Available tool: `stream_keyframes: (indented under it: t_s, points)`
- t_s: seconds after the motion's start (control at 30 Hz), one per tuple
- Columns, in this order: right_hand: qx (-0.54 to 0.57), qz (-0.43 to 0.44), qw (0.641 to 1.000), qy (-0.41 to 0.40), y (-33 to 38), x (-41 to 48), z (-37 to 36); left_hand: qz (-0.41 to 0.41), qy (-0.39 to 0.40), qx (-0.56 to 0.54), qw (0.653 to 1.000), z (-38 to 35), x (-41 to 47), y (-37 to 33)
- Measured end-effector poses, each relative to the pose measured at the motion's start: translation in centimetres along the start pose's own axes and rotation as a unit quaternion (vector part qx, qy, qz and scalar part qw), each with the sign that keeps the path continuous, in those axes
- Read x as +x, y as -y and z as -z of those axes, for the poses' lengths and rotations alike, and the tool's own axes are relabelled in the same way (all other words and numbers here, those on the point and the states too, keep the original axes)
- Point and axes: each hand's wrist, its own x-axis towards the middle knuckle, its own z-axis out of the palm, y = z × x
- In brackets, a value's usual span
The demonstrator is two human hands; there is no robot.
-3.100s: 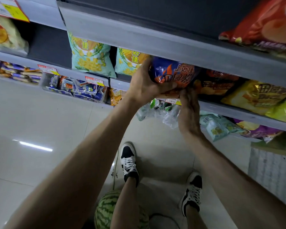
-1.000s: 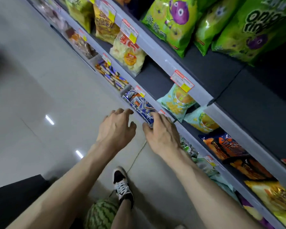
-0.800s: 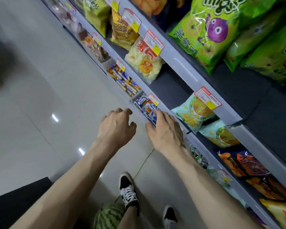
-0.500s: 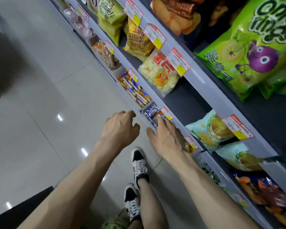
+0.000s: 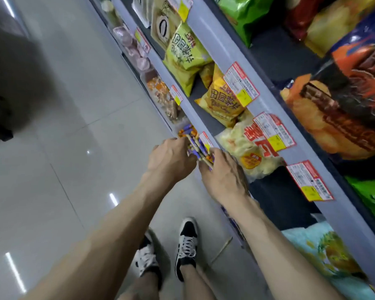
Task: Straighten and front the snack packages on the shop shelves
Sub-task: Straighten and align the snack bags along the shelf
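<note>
Moved: both hands, off the previous tray of half a second ago and on to the next one along the aisle, where they now close on the stick packs (image 5: 194,146). The shoes (image 5: 186,245) have stepped along with them.

Left hand (image 5: 171,159): at the left flank of the bundle, fingers curled in against it. The fingertips are mostly hidden behind the knuckles.

Right hand (image 5: 223,173): at the near right end of the bundle, fingers (image 5: 213,152) bent and close together over the packs. The thumb is not visible.

Stick packs: purple and orange, long and thin. They lie at the front of the lower shelf, held between the two hands, roughly in line with the shelf edge (image 5: 191,113).

Shelf above: a pale puffed-snack bag (image 5: 245,152) sits just right of the right hand, with a yellow chip bag (image 5: 220,102) further along and a lime chip bag (image 5: 185,50) beyond it. All lean at odd angles. Price tags (image 5: 240,83) sit on the rail higher up.

Reading: the previous tray appears finished with. The step in hand looks like squaring this bundle and drawing it forward. The leaning bags above seem not yet straightened, so the task is likely well short of done.
</note>
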Motion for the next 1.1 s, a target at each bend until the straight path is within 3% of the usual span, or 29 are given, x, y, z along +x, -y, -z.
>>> stream_keyframes:
  t_s: [0.17,0.33,0.53,0.9,1.1]
  points:
    - [0.011,-0.028,0.999,-0.031,2.8,4.8,0.1,-0.006,-0.010,0.007,1.000,2.9,5.1,2.3]
    - [0.060,-0.109,0.989,-0.079,4.7,8.8,-0.2,-0.043,-0.023,-0.006,0.999,5.3,9.9,4.3]
    - [0.240,-0.259,0.924,-0.147,7.3,11.6,-0.6,-0.086,-0.006,-0.040,0.995,8.6,14.8,7.1]
    - [0.355,-0.398,0.793,-0.295,8.2,15.9,-1.2,-0.126,-0.073,-0.159,0.977,11.9,25.3,5.9]
    - [0.365,-0.384,0.779,-0.335,8.3,17.5,-1.4,-0.152,-0.064,-0.211,0.963,10.8,28.3,3.3]
